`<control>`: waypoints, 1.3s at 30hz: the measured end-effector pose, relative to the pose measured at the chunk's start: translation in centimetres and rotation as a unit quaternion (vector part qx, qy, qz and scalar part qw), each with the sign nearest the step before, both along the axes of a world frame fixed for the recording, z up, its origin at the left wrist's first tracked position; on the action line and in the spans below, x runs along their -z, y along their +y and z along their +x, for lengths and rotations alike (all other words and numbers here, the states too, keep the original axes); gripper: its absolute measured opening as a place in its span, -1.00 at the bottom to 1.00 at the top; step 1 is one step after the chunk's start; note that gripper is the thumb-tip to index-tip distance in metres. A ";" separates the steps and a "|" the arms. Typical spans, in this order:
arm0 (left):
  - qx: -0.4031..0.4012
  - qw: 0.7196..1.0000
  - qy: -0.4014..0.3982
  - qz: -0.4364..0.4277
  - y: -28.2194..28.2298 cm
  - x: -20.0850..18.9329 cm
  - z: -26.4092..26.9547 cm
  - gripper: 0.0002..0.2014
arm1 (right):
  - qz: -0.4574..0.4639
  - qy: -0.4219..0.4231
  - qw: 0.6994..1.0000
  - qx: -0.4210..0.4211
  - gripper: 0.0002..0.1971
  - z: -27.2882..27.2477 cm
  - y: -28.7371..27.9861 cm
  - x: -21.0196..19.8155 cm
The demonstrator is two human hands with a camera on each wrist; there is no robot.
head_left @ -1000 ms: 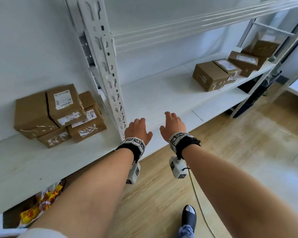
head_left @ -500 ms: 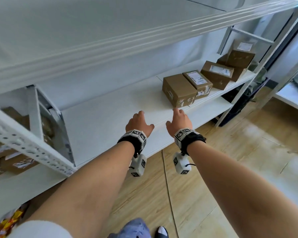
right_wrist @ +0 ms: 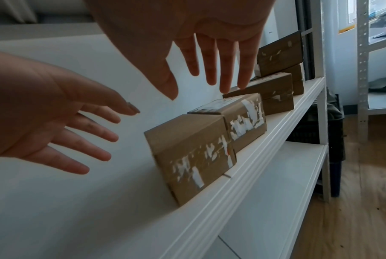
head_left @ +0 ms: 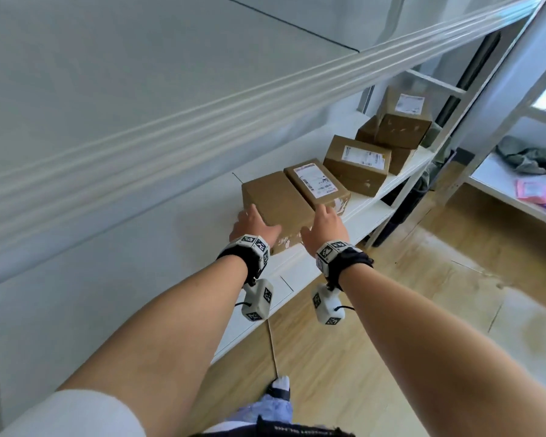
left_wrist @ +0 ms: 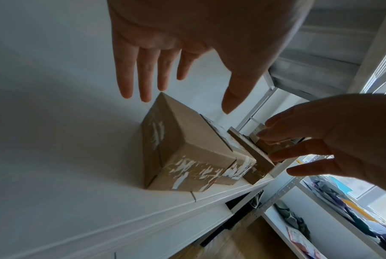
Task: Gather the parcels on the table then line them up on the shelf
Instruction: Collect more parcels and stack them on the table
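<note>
Several brown cardboard parcels stand in a row on the white shelf (head_left: pixel 133 247). The nearest is a plain box (head_left: pixel 276 201), with a labelled parcel (head_left: pixel 316 184) pressed against its right side. My left hand (head_left: pixel 254 220) reaches over the plain box's left near corner and my right hand (head_left: pixel 323 223) over its right near corner. In the left wrist view the left hand (left_wrist: pixel 165 52) hovers above the box (left_wrist: pixel 183 149) with straight, spread fingers. In the right wrist view the right hand (right_wrist: pixel 209 57) hovers likewise above the box (right_wrist: pixel 191 154). Neither hand holds anything.
Further right on the shelf sit another labelled parcel (head_left: pixel 356 162) and a stack of two (head_left: pixel 397 124). The upper shelf's rim (head_left: pixel 202 118) runs overhead. A lower shelf (head_left: pixel 364 216) juts out below. A second rack (head_left: pixel 501 184) with cloth and pink packets stands to the right.
The view has shifted right along the shelf, leaving the left pile of parcels out of sight. Both hands have moved forward to the nearest plain box.
</note>
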State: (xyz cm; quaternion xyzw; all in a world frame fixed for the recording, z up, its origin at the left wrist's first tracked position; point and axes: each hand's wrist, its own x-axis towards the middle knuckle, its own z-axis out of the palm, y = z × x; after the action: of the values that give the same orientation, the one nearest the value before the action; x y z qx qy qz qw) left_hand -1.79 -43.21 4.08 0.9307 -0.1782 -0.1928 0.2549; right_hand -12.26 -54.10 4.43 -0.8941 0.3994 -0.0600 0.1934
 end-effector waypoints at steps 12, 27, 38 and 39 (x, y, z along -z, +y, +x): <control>-0.048 0.995 0.002 0.090 -10.8 1.6 4.3 0.01 | -0.035 0.041 0.998 -0.043 -0.42 5.3 -11.9 1.2; -0.145 0.967 0.020 0.207 -16.6 4.0 4.2 0.12 | -0.029 0.167 0.968 -0.185 0.01 8.8 -18.4 5.3; -0.181 0.953 -0.006 0.241 -16.6 5.2 4.5 0.06 | -0.044 0.152 0.967 -0.202 0.11 10.3 -18.8 7.0; -0.187 0.953 -0.010 0.239 -16.6 5.2 4.5 0.08 | -0.046 0.148 0.967 -0.204 0.11 10.3 -18.8 7.0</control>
State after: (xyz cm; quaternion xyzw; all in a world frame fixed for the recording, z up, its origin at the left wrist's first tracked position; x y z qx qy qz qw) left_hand 2.71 -59.77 -1.08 0.9828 0.0483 -0.1696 0.0544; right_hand -1.98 -72.87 -2.52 -0.9635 0.2295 0.0955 0.0992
